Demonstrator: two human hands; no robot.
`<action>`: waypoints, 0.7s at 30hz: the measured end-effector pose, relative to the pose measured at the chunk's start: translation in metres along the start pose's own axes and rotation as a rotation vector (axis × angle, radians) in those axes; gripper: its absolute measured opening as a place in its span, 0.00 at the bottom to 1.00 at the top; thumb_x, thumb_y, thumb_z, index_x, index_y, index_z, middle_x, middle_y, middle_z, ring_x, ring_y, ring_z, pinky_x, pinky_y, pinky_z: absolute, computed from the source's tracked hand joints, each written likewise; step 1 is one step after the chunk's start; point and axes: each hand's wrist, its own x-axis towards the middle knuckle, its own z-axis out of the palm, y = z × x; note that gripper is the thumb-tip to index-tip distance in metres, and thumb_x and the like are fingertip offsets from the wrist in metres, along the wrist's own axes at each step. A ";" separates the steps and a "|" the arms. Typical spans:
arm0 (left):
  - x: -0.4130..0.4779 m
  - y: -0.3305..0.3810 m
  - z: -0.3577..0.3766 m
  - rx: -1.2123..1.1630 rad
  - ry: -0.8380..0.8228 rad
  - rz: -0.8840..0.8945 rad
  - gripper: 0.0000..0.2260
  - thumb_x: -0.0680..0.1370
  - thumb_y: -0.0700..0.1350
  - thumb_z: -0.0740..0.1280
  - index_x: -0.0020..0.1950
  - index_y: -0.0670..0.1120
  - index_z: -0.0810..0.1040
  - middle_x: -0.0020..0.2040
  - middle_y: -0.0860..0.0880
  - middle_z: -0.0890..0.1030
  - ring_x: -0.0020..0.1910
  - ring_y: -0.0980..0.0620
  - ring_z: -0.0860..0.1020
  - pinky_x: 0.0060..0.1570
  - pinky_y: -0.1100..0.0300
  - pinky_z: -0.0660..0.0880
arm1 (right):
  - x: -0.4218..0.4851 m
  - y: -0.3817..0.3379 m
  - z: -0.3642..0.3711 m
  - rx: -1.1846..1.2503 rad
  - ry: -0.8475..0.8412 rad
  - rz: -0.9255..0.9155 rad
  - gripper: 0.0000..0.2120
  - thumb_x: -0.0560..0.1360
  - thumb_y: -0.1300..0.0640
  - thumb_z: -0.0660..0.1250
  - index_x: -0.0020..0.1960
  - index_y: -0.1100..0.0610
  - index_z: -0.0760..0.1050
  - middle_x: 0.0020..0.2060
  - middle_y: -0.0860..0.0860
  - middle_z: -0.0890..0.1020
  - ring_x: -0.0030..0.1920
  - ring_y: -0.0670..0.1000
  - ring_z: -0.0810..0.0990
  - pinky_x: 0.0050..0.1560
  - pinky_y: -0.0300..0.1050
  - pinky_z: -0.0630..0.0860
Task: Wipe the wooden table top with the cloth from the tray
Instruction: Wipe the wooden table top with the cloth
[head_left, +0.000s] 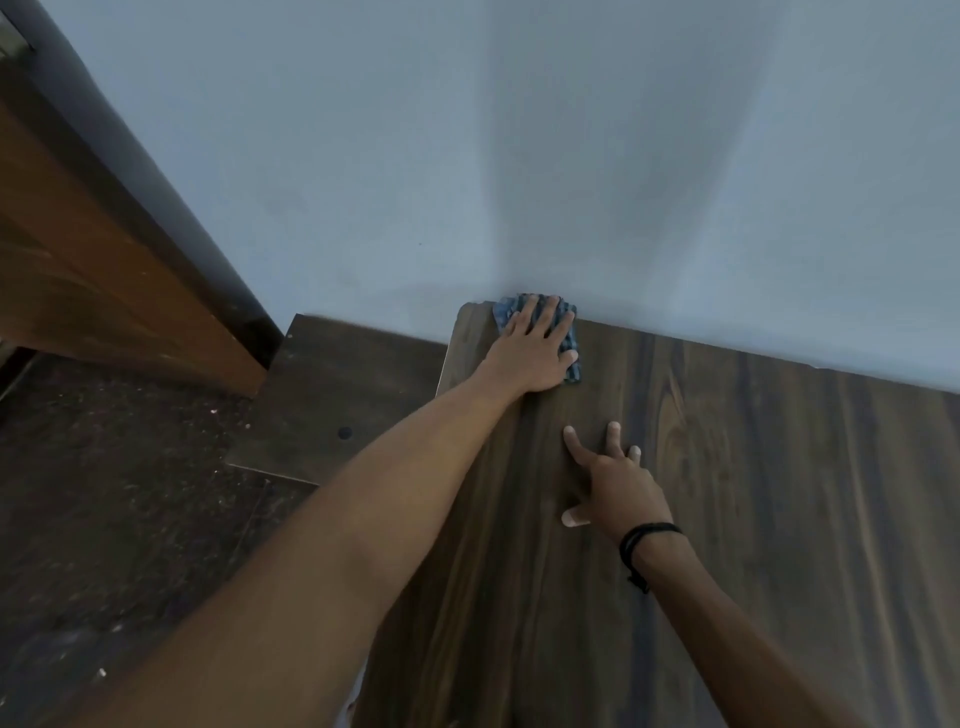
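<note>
Two hands: both on the tabletop (753, 493)
Left hand (535, 348): flat, fingers spread, pressing down on the cloth, not gripping it
Cloth (570, 353): blue, at the tabletop's far left corner against the wall (467, 156)
Right hand (618, 480): empty, fingertips propped on the wood
Wrist: black band (644, 540)

1. Looks like a plain room in a home: bare pale blue wall (519, 156)
2. Dark wood-grain table top (753, 493) pushed against it
3. Wooden door (78, 260) over a speckled dark floor (104, 519)
</note>
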 end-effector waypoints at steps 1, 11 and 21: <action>-0.004 -0.002 0.004 0.011 0.004 0.018 0.29 0.85 0.58 0.48 0.82 0.50 0.42 0.82 0.47 0.37 0.79 0.44 0.34 0.78 0.45 0.38 | 0.000 0.000 0.000 0.000 -0.004 -0.003 0.54 0.73 0.51 0.77 0.81 0.39 0.39 0.80 0.58 0.35 0.80 0.68 0.45 0.74 0.63 0.63; -0.014 -0.026 -0.001 -0.083 0.102 -0.128 0.29 0.85 0.60 0.47 0.83 0.51 0.43 0.82 0.49 0.38 0.80 0.47 0.35 0.78 0.46 0.39 | -0.005 0.000 0.000 0.025 0.025 -0.013 0.54 0.73 0.52 0.77 0.81 0.39 0.40 0.80 0.58 0.36 0.80 0.67 0.45 0.73 0.61 0.65; -0.045 -0.035 0.007 -0.042 0.069 -0.221 0.30 0.84 0.61 0.45 0.82 0.51 0.38 0.80 0.47 0.33 0.78 0.44 0.32 0.75 0.46 0.34 | -0.004 0.000 0.000 0.023 0.038 -0.005 0.54 0.72 0.52 0.77 0.81 0.39 0.41 0.80 0.58 0.36 0.80 0.68 0.46 0.73 0.62 0.65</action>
